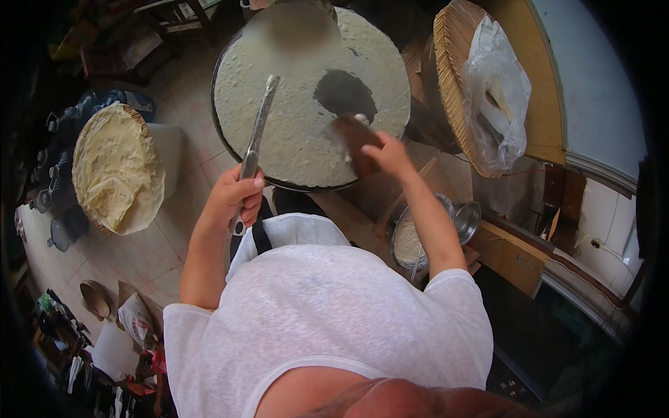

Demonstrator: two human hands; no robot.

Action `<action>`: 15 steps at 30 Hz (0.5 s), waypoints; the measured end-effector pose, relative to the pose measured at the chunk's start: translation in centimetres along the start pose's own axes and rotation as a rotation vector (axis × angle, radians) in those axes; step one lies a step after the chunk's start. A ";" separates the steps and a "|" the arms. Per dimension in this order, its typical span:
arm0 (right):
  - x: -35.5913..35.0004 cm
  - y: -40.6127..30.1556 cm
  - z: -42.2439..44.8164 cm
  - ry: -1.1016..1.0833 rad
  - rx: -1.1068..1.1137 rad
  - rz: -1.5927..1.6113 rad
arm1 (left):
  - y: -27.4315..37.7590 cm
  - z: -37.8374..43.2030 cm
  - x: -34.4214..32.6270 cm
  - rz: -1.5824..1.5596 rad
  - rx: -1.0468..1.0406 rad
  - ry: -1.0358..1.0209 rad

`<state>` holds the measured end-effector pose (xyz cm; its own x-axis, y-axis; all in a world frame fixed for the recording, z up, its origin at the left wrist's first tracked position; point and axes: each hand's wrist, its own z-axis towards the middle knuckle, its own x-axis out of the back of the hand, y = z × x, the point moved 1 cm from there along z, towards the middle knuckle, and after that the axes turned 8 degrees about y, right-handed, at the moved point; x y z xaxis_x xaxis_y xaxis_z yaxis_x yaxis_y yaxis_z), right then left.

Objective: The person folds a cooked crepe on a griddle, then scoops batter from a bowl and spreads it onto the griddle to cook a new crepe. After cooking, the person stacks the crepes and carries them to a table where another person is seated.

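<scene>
Pale batter [261,136] covers most of a large round griddle [218,137] in front of me, with a dark bare patch right of its middle. My left hand [241,196] grips the metal handle [256,130] of a utensil at the griddle's near left edge; a blurred area hides what lies at the handle's upper end. In my right hand [387,154] is a brown scraper [358,141], slightly blurred, over the batter just below the bare patch. Small pale lumps of batter sit by the scraper.
At left, thin flatbreads [117,167] lie stacked on a round woven tray [137,117], near large plastic bottles [57,151]. At right stands a woven tray [449,78] with a clear plastic bag [496,89]. A metal bowl of batter [408,240] sits below my right forearm, beside another metal bowl [468,222].
</scene>
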<state>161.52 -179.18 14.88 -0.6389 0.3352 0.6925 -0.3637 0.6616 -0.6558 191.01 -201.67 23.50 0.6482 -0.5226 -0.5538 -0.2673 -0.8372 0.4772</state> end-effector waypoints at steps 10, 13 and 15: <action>3.6 1.1 3.1 0.031 0.013 0.091 | 0.3 0.4 -0.6 -0.001 -0.003 0.016; 4.8 2.7 5.1 0.098 -0.031 0.113 | 0.3 0.5 -0.6 0.008 -0.009 0.007; 4.7 2.5 4.8 0.085 0.029 -0.017 | 0.3 0.6 -0.5 0.008 -0.014 0.007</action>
<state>154.34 -179.20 15.05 -0.5732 0.3807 0.7256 -0.3943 0.6481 -0.6515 190.19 -201.76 23.47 0.6513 -0.5278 -0.5452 -0.2623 -0.8308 0.4908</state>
